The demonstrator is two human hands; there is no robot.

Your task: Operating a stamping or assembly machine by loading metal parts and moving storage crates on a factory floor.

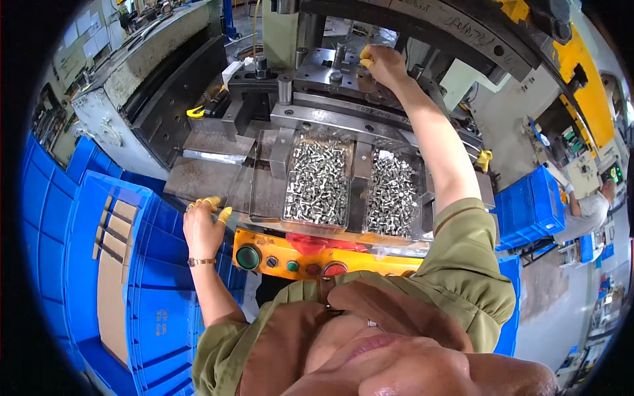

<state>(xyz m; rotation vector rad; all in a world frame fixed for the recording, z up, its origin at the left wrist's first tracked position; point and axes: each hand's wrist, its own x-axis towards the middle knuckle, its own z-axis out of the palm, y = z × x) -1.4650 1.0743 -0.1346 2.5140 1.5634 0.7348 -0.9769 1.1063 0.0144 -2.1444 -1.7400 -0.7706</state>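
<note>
Head view: right hand (pixel 385 66) reaches far into the press, yellow-capped fingers curled on the steel die block (pixel 330 79); whether it grips anything, cannot tell. Left hand (pixel 203 224) rests near left at the edge of the clear tray (pixel 264 191), fingers loosely bent, nothing seen in it. Two clear bins of small silver rivets (pixel 318 181) sit between the hands, above the yellow button panel (pixel 290 261); blue crates (pixel 132 264) stand to the left.
</note>
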